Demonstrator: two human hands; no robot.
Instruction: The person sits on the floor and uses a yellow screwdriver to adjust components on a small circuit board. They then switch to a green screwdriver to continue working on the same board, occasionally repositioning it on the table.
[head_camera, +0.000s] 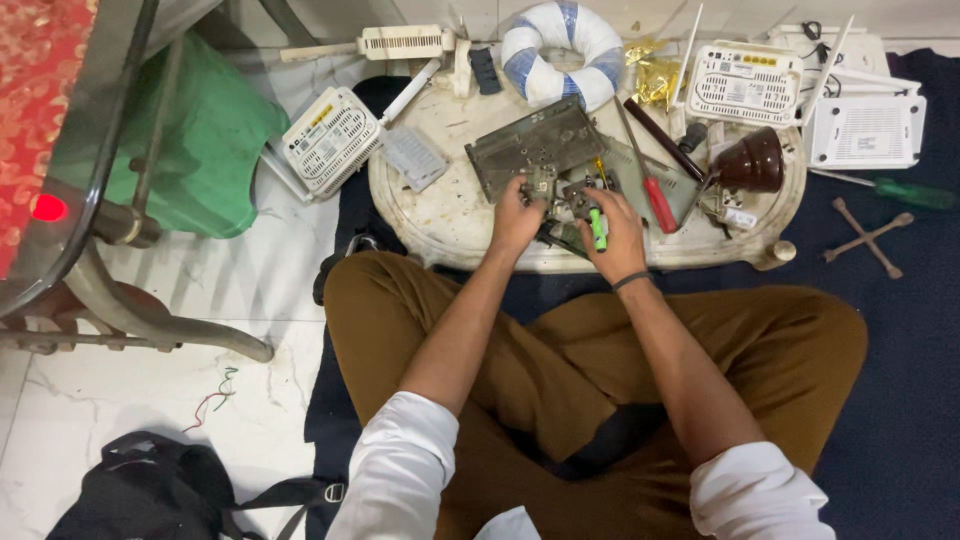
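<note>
Low table (440, 215): hard, pale, scuffed and stained, faintly glossy.
Circuit board (535, 145): matt, dull grey-green.
Screwdriver handle (597, 228): bright green smooth plastic, gripped by the right hand (615, 235).
Red-handled screwdriver (659, 203): glossy plastic, metal shaft.
Router casings (745, 85): white matt plastic, vented.
Trousers (560, 370): brown matt cloth.
Floor (120, 400): polished, marble-like.
Rug (900, 400): dark blue, woven, matt.

Home floor repair spot: routers (330, 140), screwdrivers (655, 195), low table (440, 215).
</note>
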